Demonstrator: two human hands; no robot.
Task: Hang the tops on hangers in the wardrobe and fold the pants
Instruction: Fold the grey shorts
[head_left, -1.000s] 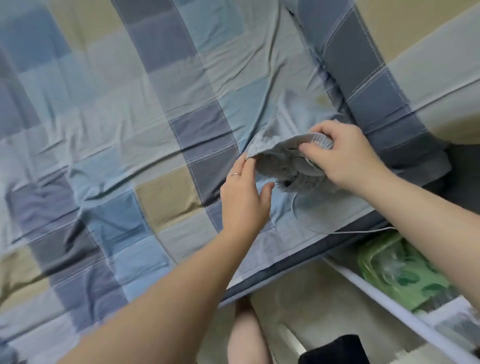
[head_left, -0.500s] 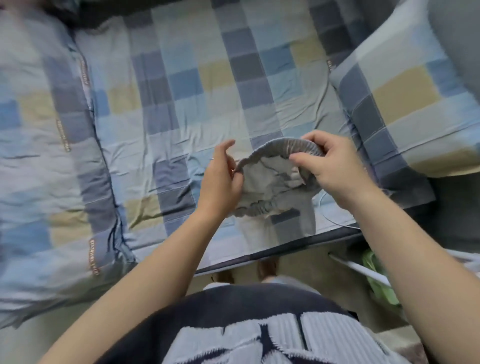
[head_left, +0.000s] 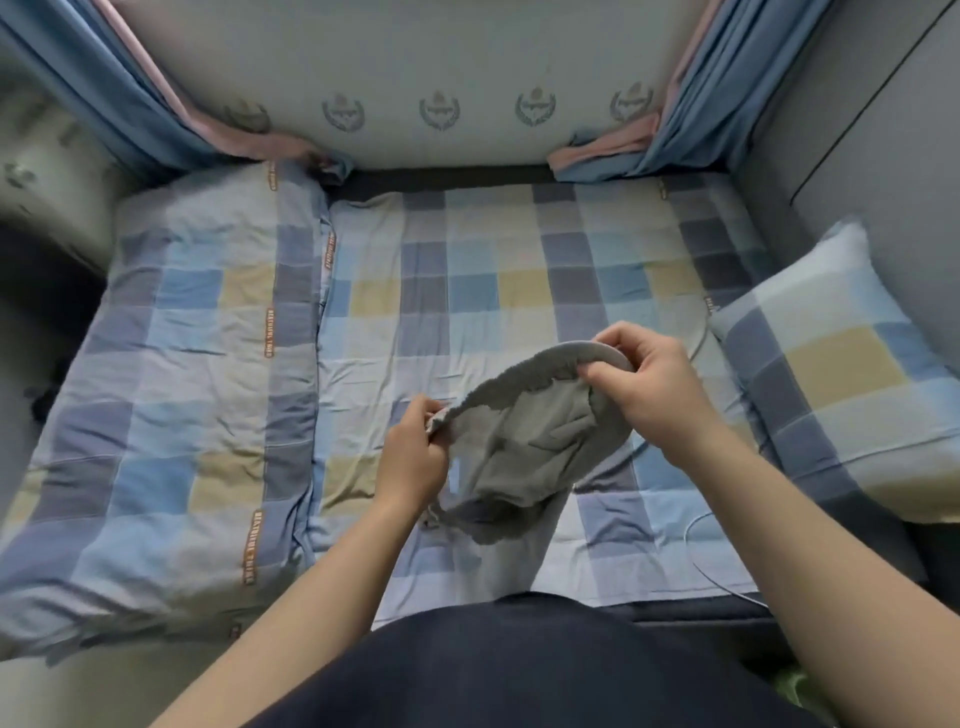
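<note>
Hands: left hand (head_left: 413, 457) and right hand (head_left: 652, 387) both raised over the bed, each pinching the elastic waistband (head_left: 545, 364) of the grey pants (head_left: 524, 457). Left hand's fingers curled on the band at its 9 o'clock end, thumb side up. Right hand grips the band at its 2 o'clock end, thumb and fingers closed over the ribbed edge. Band stretched between them in an arc, opening facing the camera.

Pants: held in the air just right of picture centre, above the checked sheet (head_left: 467, 291). Cloth bunched below the band; one leg hangs toward 6 o'clock, down to the near edge of the bed. Small white label (head_left: 457, 475) visible inside, just beside the left hand.

Surroundings:
- Folded checked quilt (head_left: 197, 389) at 9 o'clock, lying on the bed, orange lettering along its seams.
- Checked pillow (head_left: 841, 384) at 3 o'clock, near the right hand, not touching it.
- Thin white cable (head_left: 696, 551) curving over the sheet at 4 o'clock.
- Pale wall panel (head_left: 441, 62) with a row of crest prints at 12 o'clock.
- Blue curtains at 11 o'clock (head_left: 104, 93) and 1 o'clock (head_left: 691, 114), pink edging, ends bunched on the mattress.
- The person's dark top (head_left: 519, 665) fills 6 o'clock.
</note>
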